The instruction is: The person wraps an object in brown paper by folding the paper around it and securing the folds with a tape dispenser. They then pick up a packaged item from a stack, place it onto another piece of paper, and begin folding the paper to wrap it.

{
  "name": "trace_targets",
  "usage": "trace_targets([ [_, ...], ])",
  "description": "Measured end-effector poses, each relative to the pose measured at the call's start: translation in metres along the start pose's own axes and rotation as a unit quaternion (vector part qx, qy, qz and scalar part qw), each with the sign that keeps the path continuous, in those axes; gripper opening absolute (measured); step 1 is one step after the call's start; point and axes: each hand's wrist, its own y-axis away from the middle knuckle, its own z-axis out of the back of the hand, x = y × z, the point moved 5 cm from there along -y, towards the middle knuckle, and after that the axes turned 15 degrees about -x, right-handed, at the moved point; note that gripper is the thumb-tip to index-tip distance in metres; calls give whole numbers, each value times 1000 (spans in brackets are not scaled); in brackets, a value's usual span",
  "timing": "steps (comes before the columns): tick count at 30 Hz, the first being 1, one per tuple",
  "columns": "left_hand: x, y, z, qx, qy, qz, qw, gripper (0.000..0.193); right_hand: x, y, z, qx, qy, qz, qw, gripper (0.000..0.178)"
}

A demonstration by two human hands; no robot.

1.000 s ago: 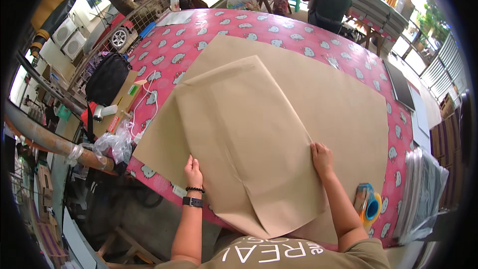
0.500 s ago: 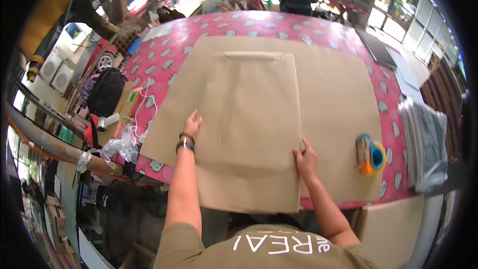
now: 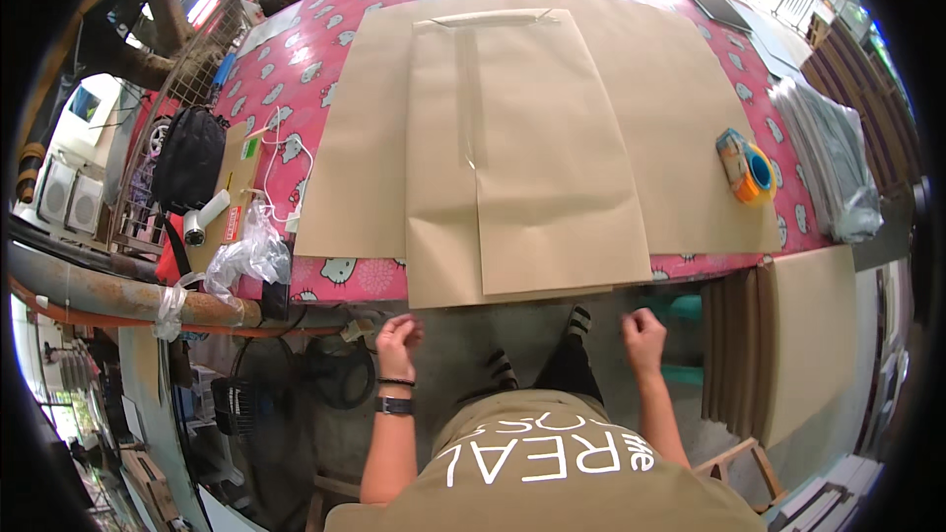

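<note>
Your left hand (image 3: 398,343) and right hand (image 3: 643,335) hang just off the front edge of the desk (image 3: 350,281), fingers loosely curled; whether the fingertips meet cannot be told. Before you, the folded brown paper (image 3: 552,158) lies on a flat brown sheet (image 3: 680,128), overhanging the front edge. Tape rolls (image 3: 734,162) sit near the front right corner.

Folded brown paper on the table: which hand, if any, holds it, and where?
Nothing appears held: the left hand and the right hand are both off the folded brown paper, nearer the person than its front edge.
</note>
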Motion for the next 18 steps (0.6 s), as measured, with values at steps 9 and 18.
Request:
trace_targets([
  [9,35,22,-121,259,-5,-93,961,26,92,25,-91,-4,-66,217,974,35],
  [18,47,-68,-171,98,-514,-478,706,38,-39,-90,-176,-30,145,252,956,50],
])
